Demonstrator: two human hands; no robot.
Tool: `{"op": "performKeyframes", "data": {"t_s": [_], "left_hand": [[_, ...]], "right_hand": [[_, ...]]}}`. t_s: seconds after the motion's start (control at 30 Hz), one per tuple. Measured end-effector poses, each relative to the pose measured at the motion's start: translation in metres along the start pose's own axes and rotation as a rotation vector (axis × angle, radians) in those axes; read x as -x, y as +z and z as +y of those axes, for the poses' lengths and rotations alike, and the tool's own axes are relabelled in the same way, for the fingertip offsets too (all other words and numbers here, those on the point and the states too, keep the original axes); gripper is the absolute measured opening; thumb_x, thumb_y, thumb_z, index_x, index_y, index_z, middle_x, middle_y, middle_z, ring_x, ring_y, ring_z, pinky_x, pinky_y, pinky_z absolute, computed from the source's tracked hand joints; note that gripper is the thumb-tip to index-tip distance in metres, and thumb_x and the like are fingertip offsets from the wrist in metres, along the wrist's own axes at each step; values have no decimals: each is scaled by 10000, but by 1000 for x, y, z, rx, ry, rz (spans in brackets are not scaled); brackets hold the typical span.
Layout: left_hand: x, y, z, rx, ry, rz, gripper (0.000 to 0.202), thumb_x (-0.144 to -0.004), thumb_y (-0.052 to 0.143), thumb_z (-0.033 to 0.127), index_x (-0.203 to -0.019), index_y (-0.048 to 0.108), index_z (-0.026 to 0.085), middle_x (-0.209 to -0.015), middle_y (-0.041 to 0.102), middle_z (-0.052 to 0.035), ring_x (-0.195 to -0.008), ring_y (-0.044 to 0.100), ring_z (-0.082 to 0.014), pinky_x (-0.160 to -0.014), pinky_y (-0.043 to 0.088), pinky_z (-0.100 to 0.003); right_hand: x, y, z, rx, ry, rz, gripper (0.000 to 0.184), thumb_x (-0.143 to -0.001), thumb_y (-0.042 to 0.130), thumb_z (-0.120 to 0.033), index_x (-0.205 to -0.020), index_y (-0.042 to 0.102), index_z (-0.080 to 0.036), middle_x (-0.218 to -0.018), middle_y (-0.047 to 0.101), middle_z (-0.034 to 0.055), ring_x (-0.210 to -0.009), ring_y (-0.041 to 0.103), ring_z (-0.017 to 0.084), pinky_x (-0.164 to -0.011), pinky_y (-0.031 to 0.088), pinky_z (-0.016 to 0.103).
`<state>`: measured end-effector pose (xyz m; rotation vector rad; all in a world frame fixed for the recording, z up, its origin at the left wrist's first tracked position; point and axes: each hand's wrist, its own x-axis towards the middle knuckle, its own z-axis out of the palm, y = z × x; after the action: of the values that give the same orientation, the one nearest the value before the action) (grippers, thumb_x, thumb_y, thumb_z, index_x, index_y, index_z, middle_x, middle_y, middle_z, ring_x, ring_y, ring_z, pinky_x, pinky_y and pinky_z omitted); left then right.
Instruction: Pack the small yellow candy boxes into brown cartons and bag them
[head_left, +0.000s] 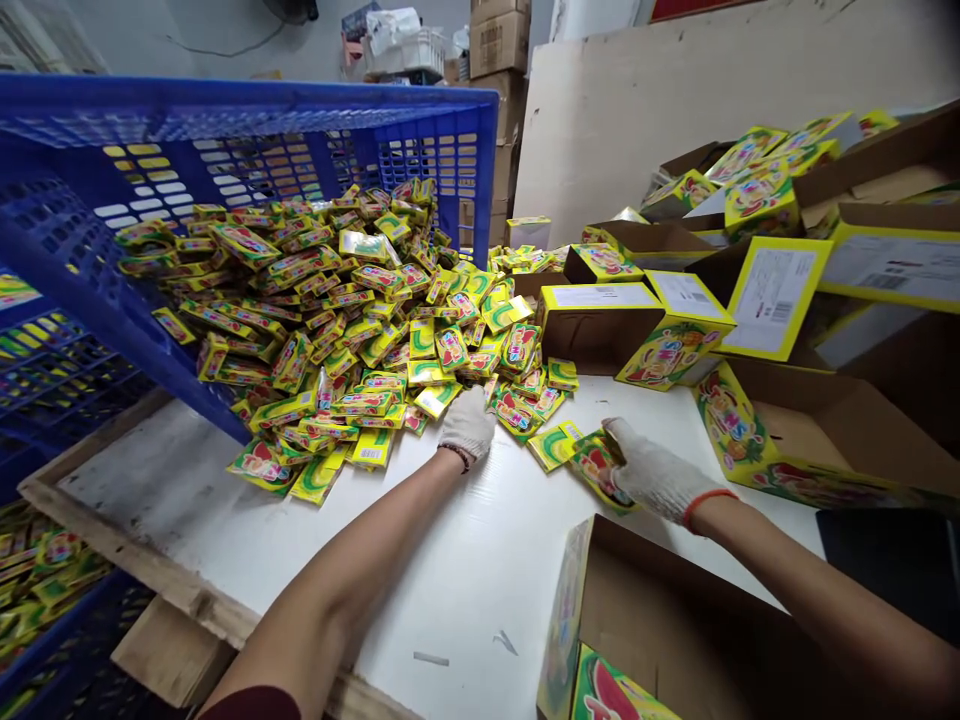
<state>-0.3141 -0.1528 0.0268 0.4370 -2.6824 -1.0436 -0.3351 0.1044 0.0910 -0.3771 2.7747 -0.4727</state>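
A big heap of small yellow-green candy packets (337,310) spills from a tipped blue plastic crate (247,130) onto a white tabletop (450,560). My left hand (466,425), in a white knit glove, rests with curled fingers on packets at the heap's near edge. My right hand (652,475), also gloved, grips a small stack of packets (592,465) just above the table. An open cardboard box (660,620) with a colourful printed side stands near me, below my right forearm.
Several empty yellow printed cartons (675,340) lie piled at the right and back right. More blue crates with packets (45,570) stand at the left. The table's wooden edge (150,570) runs at the lower left. Brown cardboard boxes (499,45) are stacked behind.
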Motion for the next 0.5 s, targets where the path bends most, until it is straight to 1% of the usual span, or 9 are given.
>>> {"op": "performKeyframes", "data": {"t_s": [0.07, 0.13, 0.17, 0.23, 0.3, 0.37, 0.4, 0.43, 0.5], "left_hand": [[5, -3, -5, 55, -20, 15, 124, -901, 541, 184, -995, 621, 176, -1004, 677, -99, -1015, 632, -268, -919, 503, -413], [16, -2, -3, 127, -15, 16, 191, -944, 460, 179, -1048, 620, 173, -991, 696, -85, -955, 656, -225, -857, 537, -366], [22, 2, 1, 164, 2, 3, 223, -959, 434, 184, -1089, 614, 167, -996, 706, -80, -926, 667, -202, -829, 549, -338], [36, 12, 13, 225, 62, -47, 271, -989, 393, 209, -1152, 602, 154, -977, 721, -65, -849, 682, -158, -779, 561, -284], [45, 23, 27, 230, 141, -117, 325, -1020, 325, 242, -1150, 607, 145, -926, 726, -51, -778, 677, -133, -740, 562, -257], [45, 28, 35, 182, 217, -182, 397, -1037, 248, 253, -1100, 625, 143, -913, 722, -55, -792, 671, -138, -753, 561, -263], [41, 27, 36, 145, 252, -210, 397, -1034, 250, 246, -1080, 632, 147, -952, 721, -65, -851, 670, -149, -798, 557, -276], [35, 25, 35, 104, 287, -238, 352, -1021, 299, 234, -1065, 639, 156, -1009, 718, -72, -935, 661, -163, -863, 544, -294], [19, 19, 29, 16, 351, -300, 196, -942, 479, 195, -1025, 657, 188, -1107, 701, -66, -1091, 617, -195, -996, 485, -334]], "right_hand": [[-3, 4, 7, -59, 52, -46, 498, -706, 657, -215, -1191, 579, -134, -877, 720, 123, -748, 676, 257, -651, 497, 333], [-5, 6, 8, -304, 51, -82, 457, -708, 680, -288, -1134, 601, -141, -893, 722, 127, -782, 686, 267, -684, 527, 356], [-5, 7, 5, -489, 11, -119, 449, -729, 677, -350, -1126, 603, -153, -903, 724, 124, -802, 691, 268, -709, 542, 370], [-4, 7, -5, -865, -137, -227, 493, -768, 653, -477, -1159, 594, -183, -945, 729, 116, -854, 699, 266, -762, 565, 392], [-3, 7, -18, -1091, -275, -320, 559, -781, 639, -560, -1209, 577, -205, -995, 732, 115, -896, 702, 265, -790, 576, 405], [-5, 2, -25, -1144, -314, -328, 584, -771, 656, -573, -1215, 573, -203, -1008, 734, 120, -901, 704, 268, -780, 585, 408], [-6, -3, -25, -1129, -298, -288, 573, -765, 667, -559, -1201, 577, -198, -1001, 736, 120, -887, 705, 270, -765, 590, 406], [-7, -8, -23, -1078, -273, -231, 549, -753, 685, -531, -1174, 587, -192, -985, 739, 117, -867, 707, 271, -745, 593, 401], [-7, -18, -11, -860, -230, -90, 477, -710, 732, -449, -1090, 615, -186, -918, 745, 100, -812, 706, 272, -696, 595, 380]]}}
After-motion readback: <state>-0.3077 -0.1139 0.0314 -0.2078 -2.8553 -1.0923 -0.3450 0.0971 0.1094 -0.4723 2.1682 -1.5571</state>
